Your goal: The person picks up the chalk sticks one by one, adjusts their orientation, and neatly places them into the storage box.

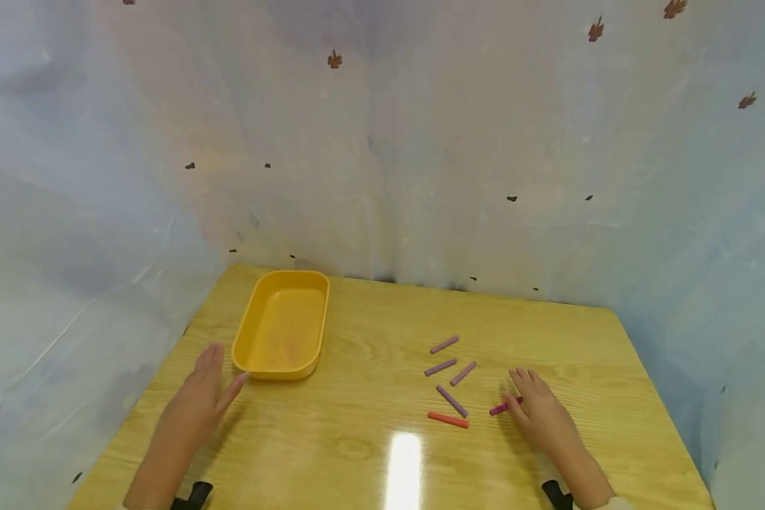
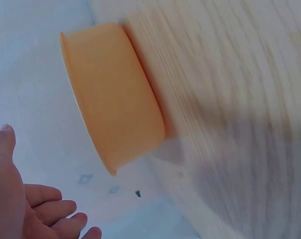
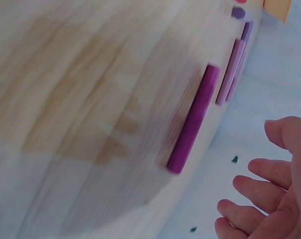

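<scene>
My left hand (image 1: 194,404) is held beside the near left corner of a yellow plastic tray (image 1: 279,375), fingers extended and thumb apart. The left wrist view shows that hand (image 2: 28,209) holding nothing, away from the side of the tray (image 2: 113,94). On the right, my other hand (image 1: 542,418) hovers over a magenta chalk-like stick (image 1: 499,409), partly covering it in the head view. A gap separates the relaxed fingers from the magenta stick (image 3: 194,119) in the right wrist view. Left of it lie a red stick (image 1: 448,420) and several purple sticks (image 1: 452,401).
All this stands on a wood-grain table (image 1: 357,319). A pale sheet (image 1: 382,177) with small dark and leaf-shaped marks hangs behind the table and along its sides. Bright glare (image 1: 404,471) falls on the near middle of the tabletop.
</scene>
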